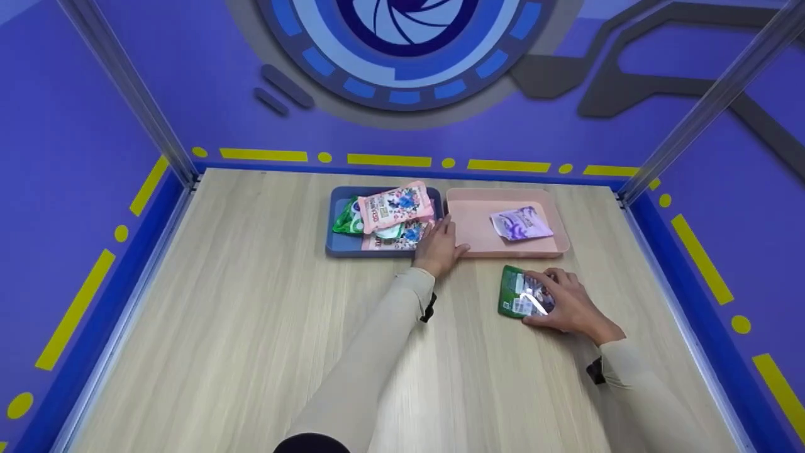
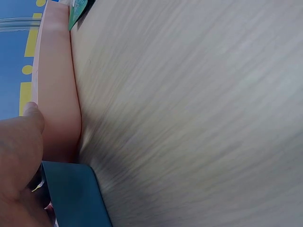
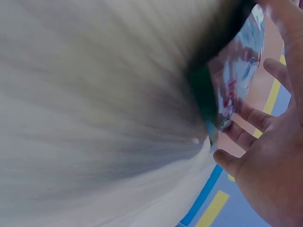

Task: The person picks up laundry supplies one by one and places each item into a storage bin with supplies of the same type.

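My left hand (image 1: pixel 438 247) lies over the adjoining rims of a blue tray (image 1: pixel 371 254) and a pink tray (image 1: pixel 468 196). Its fingers reach forward beside the packets, and the thumb (image 2: pixel 32 113) points toward the pink tray's wall (image 2: pixel 59 85). On the table in front of the pink tray, my right hand (image 1: pixel 569 305) grips a green packet (image 1: pixel 510 292) with a shiny clear section, thumb on the near side and fingers on the far side. The right wrist view catches that packet (image 3: pixel 203 92) at the fingertips.
Inside the blue tray are pink floral packets (image 1: pixel 393 207) piled over a green packet (image 1: pixel 344 220). A purple packet (image 1: pixel 522 224) lies in the pink tray. Blue panels (image 1: pixel 220 113) with metal posts enclose the wooden table (image 1: pixel 251 314) at the back and sides.
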Tool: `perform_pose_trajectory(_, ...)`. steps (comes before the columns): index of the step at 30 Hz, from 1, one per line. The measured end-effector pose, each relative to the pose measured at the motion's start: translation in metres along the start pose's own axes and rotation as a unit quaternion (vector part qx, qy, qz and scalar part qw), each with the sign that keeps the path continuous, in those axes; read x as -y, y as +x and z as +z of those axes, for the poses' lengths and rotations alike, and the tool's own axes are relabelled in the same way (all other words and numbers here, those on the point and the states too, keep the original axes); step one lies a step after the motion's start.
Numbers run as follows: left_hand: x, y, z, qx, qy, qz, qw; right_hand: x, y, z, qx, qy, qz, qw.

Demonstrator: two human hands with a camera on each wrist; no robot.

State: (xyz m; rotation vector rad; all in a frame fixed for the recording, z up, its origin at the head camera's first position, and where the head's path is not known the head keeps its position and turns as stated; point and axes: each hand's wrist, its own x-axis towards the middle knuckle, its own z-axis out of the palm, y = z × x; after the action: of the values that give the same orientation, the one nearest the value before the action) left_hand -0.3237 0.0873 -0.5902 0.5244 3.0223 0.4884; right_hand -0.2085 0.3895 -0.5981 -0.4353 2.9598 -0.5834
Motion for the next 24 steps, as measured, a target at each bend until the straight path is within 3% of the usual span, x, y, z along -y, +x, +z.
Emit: perform_pose_trajectory(24, 0.002, 0.002, 0.002, 0.004, -0.004, 0.002, 1.0, 0.011, 0.001, -0.013, -0.043, 0.006, 0.003, 0.9991)
